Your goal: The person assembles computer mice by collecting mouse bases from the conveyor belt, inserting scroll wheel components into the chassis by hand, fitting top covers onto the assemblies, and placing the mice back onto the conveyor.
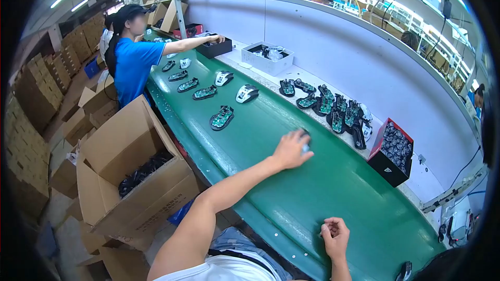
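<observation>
My left hand (pixel 292 149) reaches out over the green conveyor belt (pixel 333 187) and closes on a small dark and white part (pixel 305 147), mostly hidden under the fingers. My right hand (pixel 336 237) rests near the belt's front edge with fingers curled; I cannot tell if it holds anything. Further up the belt lie several computer-mouse halves with green circuit boards, the nearest being a mouse base (pixel 222 117). A white and black mouse (pixel 247 93) lies beyond it.
A pile of mouse bases (pixel 338 109) sits on the white shelf by a red and black box of small parts (pixel 391 152). A white bin (pixel 268 57) stands farther back. An open cardboard box (pixel 135 166) stands left of the belt. A person in blue (pixel 134 60) reaches to a black tray (pixel 214 48).
</observation>
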Available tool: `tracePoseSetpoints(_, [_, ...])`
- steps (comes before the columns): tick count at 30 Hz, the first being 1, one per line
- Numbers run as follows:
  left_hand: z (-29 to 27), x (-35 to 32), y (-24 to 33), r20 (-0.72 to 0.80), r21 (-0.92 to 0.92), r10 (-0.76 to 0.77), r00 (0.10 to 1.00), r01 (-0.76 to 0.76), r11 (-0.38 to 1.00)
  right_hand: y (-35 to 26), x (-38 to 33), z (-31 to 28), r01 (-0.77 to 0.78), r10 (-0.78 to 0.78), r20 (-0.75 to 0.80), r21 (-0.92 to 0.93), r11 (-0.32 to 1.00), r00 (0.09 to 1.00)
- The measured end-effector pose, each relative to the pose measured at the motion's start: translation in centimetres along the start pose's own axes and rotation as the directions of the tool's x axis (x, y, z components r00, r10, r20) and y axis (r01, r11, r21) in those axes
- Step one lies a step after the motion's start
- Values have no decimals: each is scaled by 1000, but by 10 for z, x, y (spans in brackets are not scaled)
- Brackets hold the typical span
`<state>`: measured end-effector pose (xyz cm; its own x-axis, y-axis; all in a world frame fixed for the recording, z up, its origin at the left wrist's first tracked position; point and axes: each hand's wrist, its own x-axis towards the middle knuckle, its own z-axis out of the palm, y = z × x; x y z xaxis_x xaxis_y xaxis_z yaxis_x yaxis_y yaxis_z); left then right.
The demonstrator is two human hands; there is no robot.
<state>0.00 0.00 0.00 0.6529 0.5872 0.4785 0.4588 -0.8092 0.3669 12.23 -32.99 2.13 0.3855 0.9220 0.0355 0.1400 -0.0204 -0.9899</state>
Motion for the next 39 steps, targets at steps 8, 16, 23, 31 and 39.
tracePoseSetpoints(8, [-73, 36, -36, -216, 354, -70, 974, 145, 924, -11, -3, -15, 34, -38, -101, -41, 999, 994])
tracePoseSetpoints(16, [-146, -23, -210, -107, 242, -869, 484, 860, 449, 2, -3, -15, 67, -72, -54, -90, 994, 996])
tracePoseSetpoints(23, [-141, -27, -226, -335, 392, -598, 728, 685, 614, -4, -4, -18, 17, -23, -80, -74, 997, 997])
tracePoseSetpoints(31, [-167, -21, -248, -209, 497, -675, 708, 671, 551, 2, 2, -15, 13, -26, -97, -138, 990, 995])
tracePoseSetpoints(39, [-175, -18, -254, -205, 576, -427, 881, 461, 675, 0, 5, -18, -5, -16, -137, -154, 988, 990])
